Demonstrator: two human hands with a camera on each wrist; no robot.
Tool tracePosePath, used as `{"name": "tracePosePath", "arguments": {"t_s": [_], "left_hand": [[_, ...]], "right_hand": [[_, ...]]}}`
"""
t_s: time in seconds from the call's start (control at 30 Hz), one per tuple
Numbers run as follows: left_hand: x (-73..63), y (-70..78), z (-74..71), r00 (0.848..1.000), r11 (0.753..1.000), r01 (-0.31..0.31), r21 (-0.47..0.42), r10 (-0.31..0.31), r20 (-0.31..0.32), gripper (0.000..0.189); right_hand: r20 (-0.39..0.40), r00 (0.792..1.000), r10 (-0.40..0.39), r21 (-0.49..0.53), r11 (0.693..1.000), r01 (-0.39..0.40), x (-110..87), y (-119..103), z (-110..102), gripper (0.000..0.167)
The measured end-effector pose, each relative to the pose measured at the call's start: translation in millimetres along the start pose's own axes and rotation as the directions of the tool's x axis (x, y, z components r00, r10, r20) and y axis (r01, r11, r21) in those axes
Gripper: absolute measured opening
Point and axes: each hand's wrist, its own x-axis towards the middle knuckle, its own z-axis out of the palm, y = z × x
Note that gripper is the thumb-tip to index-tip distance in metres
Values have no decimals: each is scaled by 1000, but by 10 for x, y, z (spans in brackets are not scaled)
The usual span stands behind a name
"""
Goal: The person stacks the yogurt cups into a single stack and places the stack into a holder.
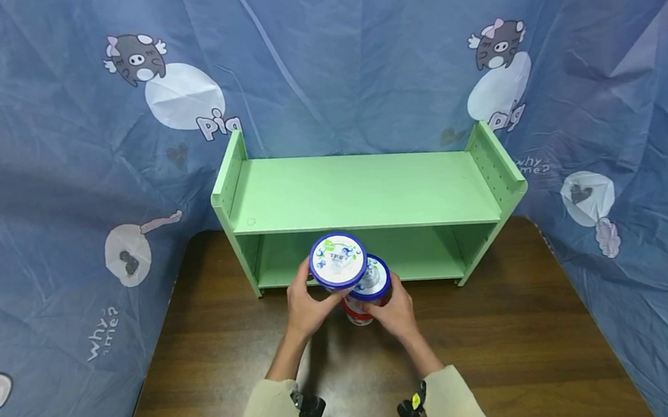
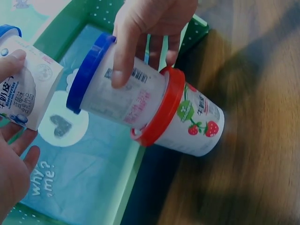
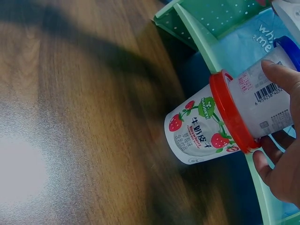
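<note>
Strawberry cup (image 3: 204,124) (its red lid (image 3: 230,112) partly hidden).

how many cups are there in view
3: a blue-lidded cup in the left hand, a second blue-lidded cup in the right hand, a red-lidded cup beneath that.

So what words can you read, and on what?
"pig": blue cloth
"why me?": blue cloth
"g", cut off: blue cloth
"牛奶皮子": red-lidded cup
"牛奶皮": blue-lidded cup in left hand
Too small or blurred: barcode digits, green badge, small print
</note>
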Motion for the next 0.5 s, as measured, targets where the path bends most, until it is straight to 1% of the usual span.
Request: {"name": "tracePosePath", "arguments": {"t_s": [0.17,0.3,0.5], "left_hand": [[17,15,77,1000,1000,2,-15,-1,19,87],[33,29,129,1000,1000,-6,-7,6,27,86],[43,39,197,999,1000,2,-10,-2,44,84]], "right_hand": [[8,1000,2,24,1000,-2,-9,2,9,86],[2,1000,-6,19,1000,6,-14,1,8,85],[-1,1000,-8,4,1000,8,-10,5,13,86]]}}
